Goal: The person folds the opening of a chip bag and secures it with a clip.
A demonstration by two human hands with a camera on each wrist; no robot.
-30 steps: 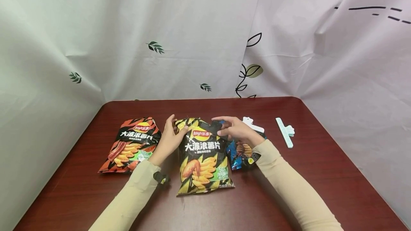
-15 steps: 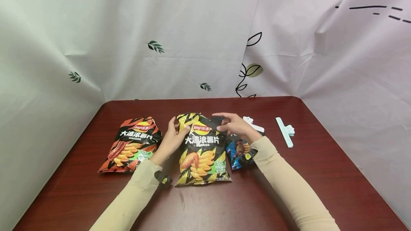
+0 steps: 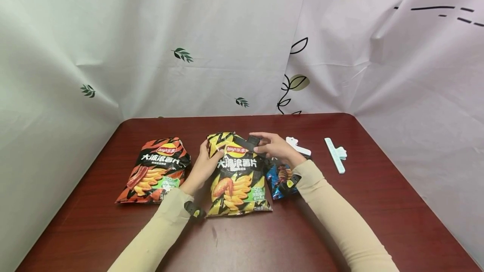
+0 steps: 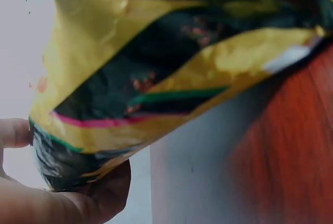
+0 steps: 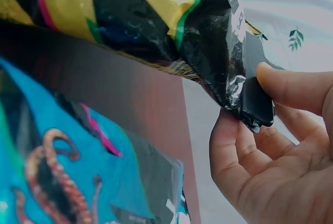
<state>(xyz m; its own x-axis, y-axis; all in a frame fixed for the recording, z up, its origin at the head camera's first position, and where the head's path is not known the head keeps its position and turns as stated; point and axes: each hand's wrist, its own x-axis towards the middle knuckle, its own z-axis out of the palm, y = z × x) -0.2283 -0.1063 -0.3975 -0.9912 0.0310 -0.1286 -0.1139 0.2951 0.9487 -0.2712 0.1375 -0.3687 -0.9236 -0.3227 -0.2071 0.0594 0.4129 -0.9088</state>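
Right wrist: crinkly foil yellow bag point(image 5: 156, 21), rigid black clip point(image 5: 255, 101)

1. Three chip bags are lined up across the table point(image 3: 378, 205): the left bag point(image 3: 156, 170), the middle bag point(image 3: 237, 175), and the right bag point(image 3: 280, 180) tucked partly behind the middle one.
2. The middle bag is flanked by the left hand point(image 3: 204, 166) and the right hand point(image 3: 275, 148).
3. A clip point(image 3: 252, 142) is set on the middle bag's top edge.
4. Two more clips are found further right: the near clip point(image 3: 298, 146), then the far clip point(image 3: 336, 155).
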